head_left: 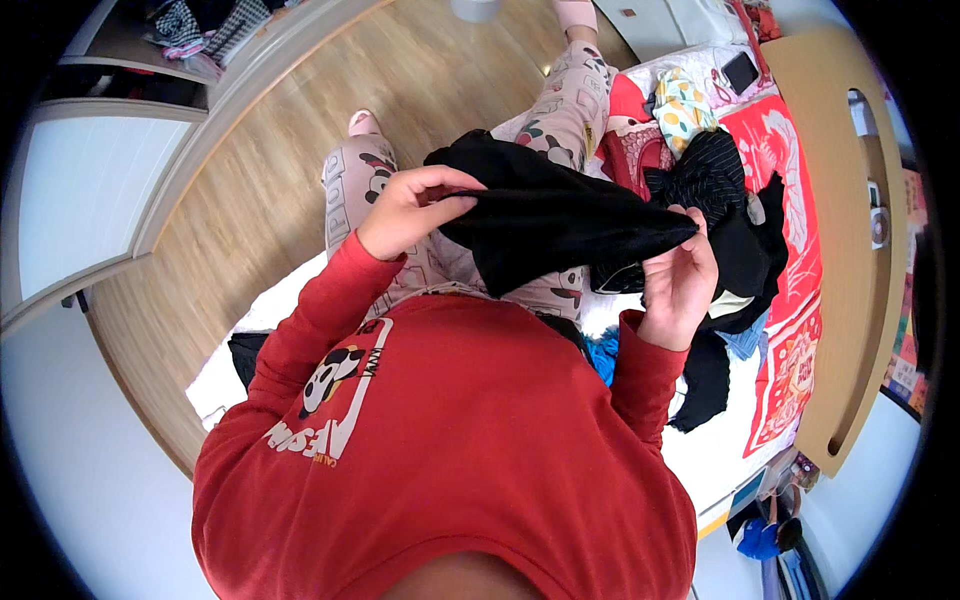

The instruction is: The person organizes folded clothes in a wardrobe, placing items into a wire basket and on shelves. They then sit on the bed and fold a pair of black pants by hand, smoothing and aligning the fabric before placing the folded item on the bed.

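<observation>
A black cloth garment is stretched between my two hands above my lap; its exact kind does not show. My left hand pinches one end of its upper edge between thumb and fingers. At the other end, my right hand grips a pointed corner, palm partly turned up. The garment's lower part hangs loosely over my patterned trousers. Close beyond my right hand lies a heap of clothes, with a black striped piece and other dark pieces in it.
I sit on a bed with a red patterned cover and a wooden headboard at the right. A yellow-dotted cloth and a phone lie farther off. Wooden floor and an open wardrobe drawer are at the left.
</observation>
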Demonstrator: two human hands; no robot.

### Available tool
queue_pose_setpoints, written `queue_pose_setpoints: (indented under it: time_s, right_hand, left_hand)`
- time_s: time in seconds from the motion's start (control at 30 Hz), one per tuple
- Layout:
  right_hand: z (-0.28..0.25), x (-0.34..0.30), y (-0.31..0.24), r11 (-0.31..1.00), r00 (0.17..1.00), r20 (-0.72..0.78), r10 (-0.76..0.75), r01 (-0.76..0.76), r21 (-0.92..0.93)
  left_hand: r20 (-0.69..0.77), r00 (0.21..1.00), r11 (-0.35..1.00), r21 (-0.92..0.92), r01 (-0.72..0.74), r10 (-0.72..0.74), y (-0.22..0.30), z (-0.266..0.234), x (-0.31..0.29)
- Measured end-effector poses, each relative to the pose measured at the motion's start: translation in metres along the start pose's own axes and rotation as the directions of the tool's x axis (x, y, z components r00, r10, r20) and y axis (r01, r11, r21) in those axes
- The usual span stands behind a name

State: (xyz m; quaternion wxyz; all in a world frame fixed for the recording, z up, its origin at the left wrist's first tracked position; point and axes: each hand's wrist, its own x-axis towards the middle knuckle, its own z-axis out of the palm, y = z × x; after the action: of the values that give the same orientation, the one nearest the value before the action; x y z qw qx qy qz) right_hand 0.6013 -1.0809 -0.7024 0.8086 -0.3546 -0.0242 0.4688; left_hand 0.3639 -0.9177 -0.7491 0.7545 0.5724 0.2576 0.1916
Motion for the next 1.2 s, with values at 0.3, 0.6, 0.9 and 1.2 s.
queue_pose_setpoints:
  time_s: [0.3,0.6,0.9,1.2]
  right_hand:
    - [0.037,0.027,0.008,1.0,0.995,0.103,0.003,-0.003,-0.007]
    - [0.097,0.022,0.036,0.997,0.978,0.208,0.009,0.006,-0.071]
    - [0.136,0.045,0.041,0.95,0.895,0.432,-0.111,0.224,-0.218]
    - [0.156,0.045,0.052,0.598,0.849,0.529,0.017,0.415,-0.686]
  left_hand:
    - [-0.078,0.959,0.962,0.043,-0.27,0.273,0.015,-0.02,-0.027]
    - [-0.302,0.849,0.739,0.658,-0.144,0.434,0.058,0.0,-0.032]
    - [-0.47,0.727,0.669,0.743,0.02,0.501,0.062,-0.06,-0.035]
    - [-0.55,0.78,0.839,0.54,0.059,0.299,0.088,-0.111,-0.046]
